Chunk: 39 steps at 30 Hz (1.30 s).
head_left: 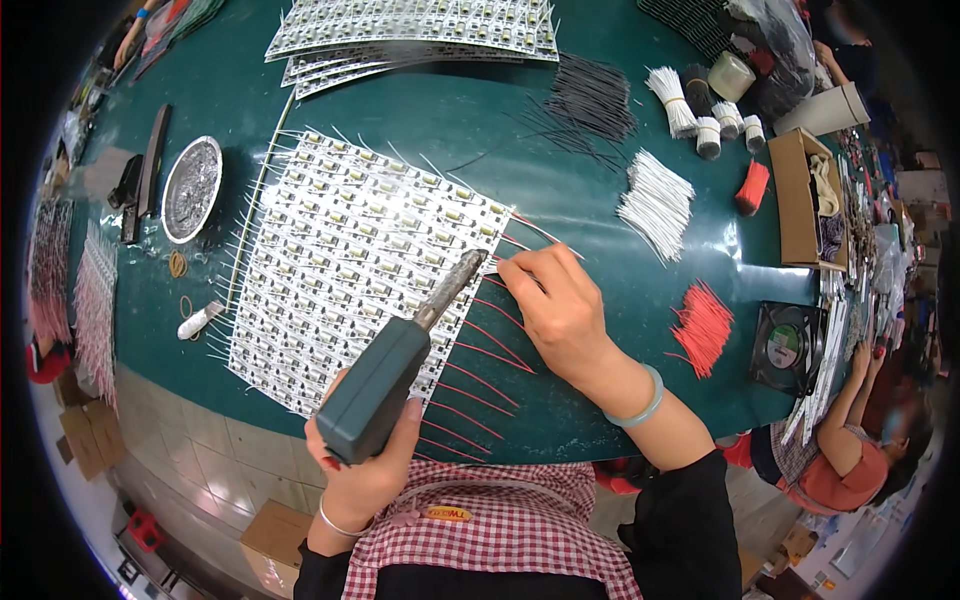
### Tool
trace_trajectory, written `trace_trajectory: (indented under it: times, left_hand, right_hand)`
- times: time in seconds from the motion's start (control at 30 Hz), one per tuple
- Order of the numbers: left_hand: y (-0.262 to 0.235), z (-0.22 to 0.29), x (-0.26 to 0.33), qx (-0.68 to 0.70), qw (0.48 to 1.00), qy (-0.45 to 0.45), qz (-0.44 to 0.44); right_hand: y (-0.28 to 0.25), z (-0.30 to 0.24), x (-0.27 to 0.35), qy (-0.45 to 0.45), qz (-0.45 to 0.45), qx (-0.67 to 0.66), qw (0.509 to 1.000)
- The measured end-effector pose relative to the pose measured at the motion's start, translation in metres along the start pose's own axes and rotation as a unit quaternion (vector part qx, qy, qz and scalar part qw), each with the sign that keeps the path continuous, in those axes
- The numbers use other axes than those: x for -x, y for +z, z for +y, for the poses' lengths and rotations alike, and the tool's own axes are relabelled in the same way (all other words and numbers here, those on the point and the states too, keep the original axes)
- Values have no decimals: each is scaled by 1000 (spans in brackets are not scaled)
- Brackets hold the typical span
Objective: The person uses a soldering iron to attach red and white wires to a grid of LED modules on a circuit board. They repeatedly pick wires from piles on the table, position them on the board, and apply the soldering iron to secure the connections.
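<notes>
A large white circuit board panel [340, 260], set with rows of small components, lies on the green table. My left hand [365, 485] is closed around the handle of a dark green soldering gun [375, 390]. The gun's metal tip reaches the panel's right edge. Just beside that tip, my right hand [555, 300] pinches a thin wire against the same edge; its colour is mostly hidden by the fingers. Red wires [490, 345] stick out along the right edge below, and pale wires fringe the left edge.
More panels [415, 30] are stacked at the far side. Loose black [590, 95], white [657, 205] and red wires [703, 328] lie in piles to the right, near a small fan [787, 347] and a cardboard box [800, 200]. A foil-lined bowl [192, 190] stands left. Co-workers sit nearby.
</notes>
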<state>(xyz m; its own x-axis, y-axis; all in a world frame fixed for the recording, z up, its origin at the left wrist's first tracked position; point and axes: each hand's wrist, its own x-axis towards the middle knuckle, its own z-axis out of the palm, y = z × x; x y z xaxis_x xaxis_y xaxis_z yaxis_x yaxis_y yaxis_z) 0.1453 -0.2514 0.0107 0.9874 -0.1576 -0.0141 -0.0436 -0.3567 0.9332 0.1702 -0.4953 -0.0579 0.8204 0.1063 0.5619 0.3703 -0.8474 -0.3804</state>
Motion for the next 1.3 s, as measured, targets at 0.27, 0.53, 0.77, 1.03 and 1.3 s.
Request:
trace_trajectory:
  times: [0.27, 0.53, 0.77, 1.03, 1.3]
  left_hand:
    - [12, -4, -7, -7, 998, 56, -23]
    - [13, 0, -9, -63, 991, 115, -16]
    - [-18, -11, 3, -217, 964, 123, 96]
    - [-186, -44, -57, -398, 788, 268, 385]
    - [-67, -14, -43, 51, 965, 31, 256]
  right_hand:
    - [-2, 3, 1, -3, -13, 7, 1000]
    - [-2, 2, 1, -8, -12, 13, 1000]
    - [-2, 3, 2, -5, -10, 13, 1000]
    - [-1, 0, 0, -9, -3, 3, 1000]
    - [-2, 4, 3, -6, -2, 18, 1000]
